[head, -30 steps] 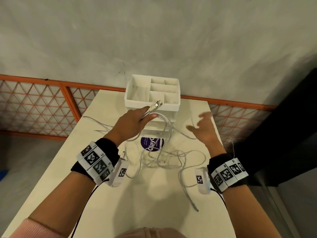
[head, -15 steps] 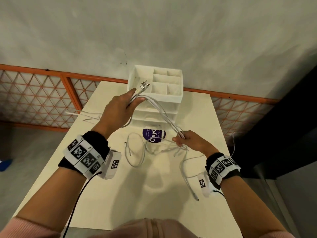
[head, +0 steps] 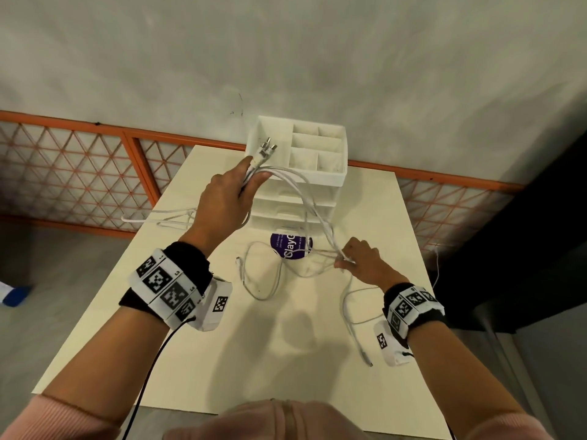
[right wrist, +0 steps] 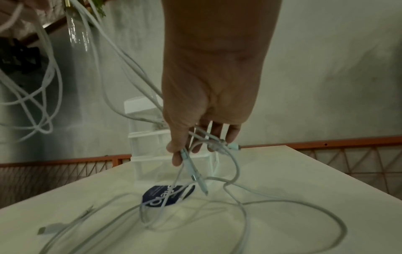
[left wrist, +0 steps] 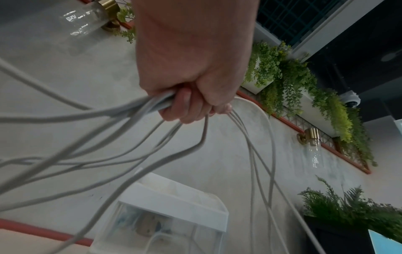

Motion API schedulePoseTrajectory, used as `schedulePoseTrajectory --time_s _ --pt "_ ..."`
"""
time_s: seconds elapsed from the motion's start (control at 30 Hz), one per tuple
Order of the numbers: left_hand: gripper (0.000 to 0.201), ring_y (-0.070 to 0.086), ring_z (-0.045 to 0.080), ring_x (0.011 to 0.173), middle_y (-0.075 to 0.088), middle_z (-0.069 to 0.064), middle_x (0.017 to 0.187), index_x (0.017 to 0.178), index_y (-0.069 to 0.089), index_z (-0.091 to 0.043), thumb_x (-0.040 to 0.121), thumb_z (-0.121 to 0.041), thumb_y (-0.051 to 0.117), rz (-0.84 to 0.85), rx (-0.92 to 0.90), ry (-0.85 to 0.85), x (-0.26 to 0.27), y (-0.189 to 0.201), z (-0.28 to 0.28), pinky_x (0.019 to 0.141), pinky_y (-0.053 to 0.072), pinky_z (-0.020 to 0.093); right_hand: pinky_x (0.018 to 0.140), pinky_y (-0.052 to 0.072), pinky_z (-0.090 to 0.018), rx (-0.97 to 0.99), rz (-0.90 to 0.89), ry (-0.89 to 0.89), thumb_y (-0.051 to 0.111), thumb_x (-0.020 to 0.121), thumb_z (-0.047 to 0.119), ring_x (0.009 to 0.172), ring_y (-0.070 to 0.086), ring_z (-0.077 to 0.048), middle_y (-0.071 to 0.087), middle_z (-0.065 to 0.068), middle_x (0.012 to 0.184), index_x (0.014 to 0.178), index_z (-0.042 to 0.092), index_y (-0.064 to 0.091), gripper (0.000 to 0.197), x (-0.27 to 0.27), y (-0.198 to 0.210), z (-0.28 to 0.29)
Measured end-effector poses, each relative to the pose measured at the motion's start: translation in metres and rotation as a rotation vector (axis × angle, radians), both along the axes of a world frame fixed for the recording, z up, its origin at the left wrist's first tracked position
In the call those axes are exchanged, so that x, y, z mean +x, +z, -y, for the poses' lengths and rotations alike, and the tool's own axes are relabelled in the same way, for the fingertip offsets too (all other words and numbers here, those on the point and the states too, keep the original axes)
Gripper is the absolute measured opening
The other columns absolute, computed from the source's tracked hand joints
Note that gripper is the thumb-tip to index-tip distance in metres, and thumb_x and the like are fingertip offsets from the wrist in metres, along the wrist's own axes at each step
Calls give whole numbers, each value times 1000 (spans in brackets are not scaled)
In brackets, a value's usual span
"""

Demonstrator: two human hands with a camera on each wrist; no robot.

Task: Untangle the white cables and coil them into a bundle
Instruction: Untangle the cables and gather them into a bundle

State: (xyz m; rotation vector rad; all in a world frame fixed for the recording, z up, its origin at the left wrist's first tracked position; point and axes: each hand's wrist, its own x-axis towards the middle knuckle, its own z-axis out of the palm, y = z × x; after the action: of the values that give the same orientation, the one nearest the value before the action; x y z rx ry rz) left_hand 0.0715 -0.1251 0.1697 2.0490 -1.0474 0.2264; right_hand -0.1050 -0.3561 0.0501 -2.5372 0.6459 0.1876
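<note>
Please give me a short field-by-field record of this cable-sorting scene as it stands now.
left hand: raised, grips a bunch of thin white cables just below their metal plug ends
right hand: lower, pinches the same cables near the table
table: cream rectangular tabletop, slack loops and loose plugs on it
behind: white plastic drawer organiser
sticker: round purple sticker, under the cables
state: not yet coiled

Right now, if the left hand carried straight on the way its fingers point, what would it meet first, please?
Probably the white drawer organizer: the left hand, gripping the white cables, points up and away toward its open top compartments. Depth is unclear, so it might pass above the rim.
</note>
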Motion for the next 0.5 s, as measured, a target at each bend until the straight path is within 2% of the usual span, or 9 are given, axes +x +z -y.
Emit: schedulePoseTrajectory --time_s 0.03,0.07,0.13,0.17,0.23,0.3,0.37,0.43,0.5 --pt "49 56 46 70 61 26 73 118 51 -5 95 -47 40 -5 17 -6 -1 -2 0 63 46 45 85 25 -34 -20 35 -14 53 94 25 106 48 -25 55 -6 104 71 33 52 25 1 3 -2" --pt "48 56 46 70 62 25 74 117 52 -5 95 -47 39 -13 31 -6 -1 -4 0 64 45 45 87 25 -35 -20 88 -27 49 97 24 108 50 -24 60 -6 109 76 32 55 23 2 8 -4" --pt "47 56 46 73 63 26 77 114 52 -5 95 -45 39 -30 49 0 -1 -8 -1 65 45 45 91 33 -37 30 220 -73 46 98 23 106 58 -27 65 -10 109 88 18 63 21 3 17 -4" --pt "47 57 47 73 63 27 78 113 52 -4 95 -45 38 -35 57 5 0 -10 -3 65 45 45 90 38 -38 87 314 -116 50 96 23 103 59 -29 65 -14 106 83 18 62 19 3 20 -3" --pt "49 57 47 73 63 28 77 112 51 -2 95 -46 37 -34 70 18 3 -12 -5 64 44 45 83 42 -37 131 446 -178 61 90 22 96 57 -29 63 -19 99 67 30 52 26 1 26 1" --pt "52 56 48 73 62 28 77 111 50 -1 95 -48 36 -27 69 31 7 -13 -7 64 44 46 75 43 -36 73 434 -163 63 89 23 86 58 -28 67 -17 89 64 28 50 29 0 28 7" --pt "53 56 49 73 62 29 77 110 49 0 95 -49 36 -15 65 48 10 -13 -9 63 44 46 69 46 -36 52 374 -147 56 93 28 73 63 -29 71 -13 77 70 13 60 28 1 29 9" --pt "53 56 49 74 62 30 78 110 49 2 95 -48 37 -8 68 53 12 -12 -10 62 42 44 71 47 -34 14 316 -121 45 98 31 62 62 -17 73 -11 73 79 5 63 37 3 26 8" --pt "47 55 48 71 59 28 73 103 49 1 96 -45 39 -19 77 33 10 -10 -11 61 41 45 68 46 -31 26 317 -122 37 100 32 54 59 -4 75 -11 74 85 2 59 39 3 24 5"
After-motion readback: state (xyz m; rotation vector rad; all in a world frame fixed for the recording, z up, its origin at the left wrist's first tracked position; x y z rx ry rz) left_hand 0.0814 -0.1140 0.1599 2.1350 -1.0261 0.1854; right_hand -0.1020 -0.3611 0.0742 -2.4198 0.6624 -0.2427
